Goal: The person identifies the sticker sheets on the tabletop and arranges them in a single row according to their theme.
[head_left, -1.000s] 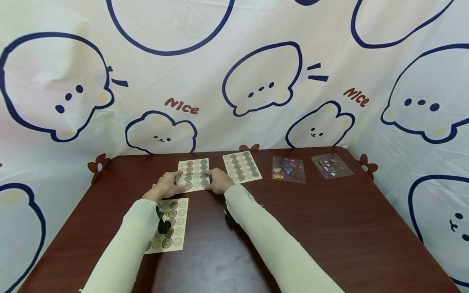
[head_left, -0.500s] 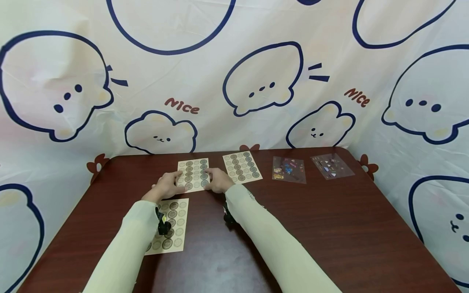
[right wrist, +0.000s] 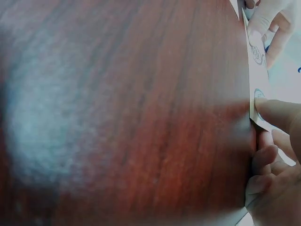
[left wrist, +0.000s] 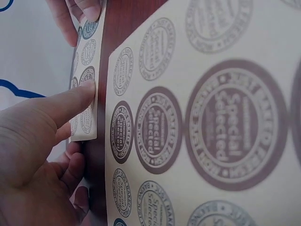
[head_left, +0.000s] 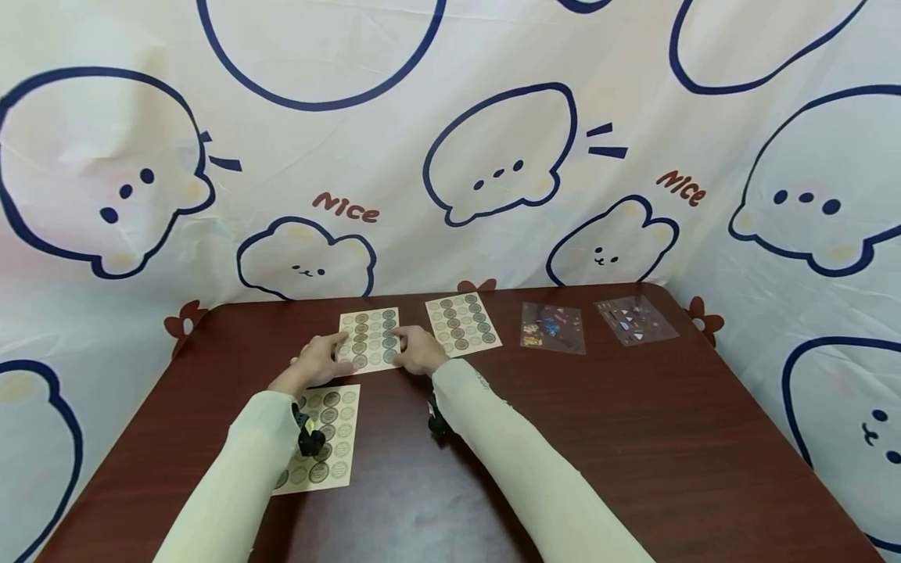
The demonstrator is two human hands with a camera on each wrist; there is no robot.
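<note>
A cream sheet of round stickers (head_left: 371, 332) lies near the back of the table, between both hands. My left hand (head_left: 317, 362) pinches its left edge; in the left wrist view the thumb (left wrist: 70, 104) rests on the printed face, with the other fingers curled at and below the edge. At the right edge my right hand (head_left: 420, 350) pinches the sheet, thumb (right wrist: 275, 112) on top and a finger under the corner in the right wrist view. Another sticker sheet (head_left: 341, 434) lies nearer, partly hidden by the left forearm; its labels read "Special Selected".
A third sticker sheet (head_left: 462, 322) lies just right of the right hand, slightly turned. Beyond it are two clear packets, one with colourful small pieces (head_left: 552, 327) and one with paler pieces (head_left: 636, 319). A printed cloth (head_left: 401, 258) hangs behind the brown table (head_left: 598, 438).
</note>
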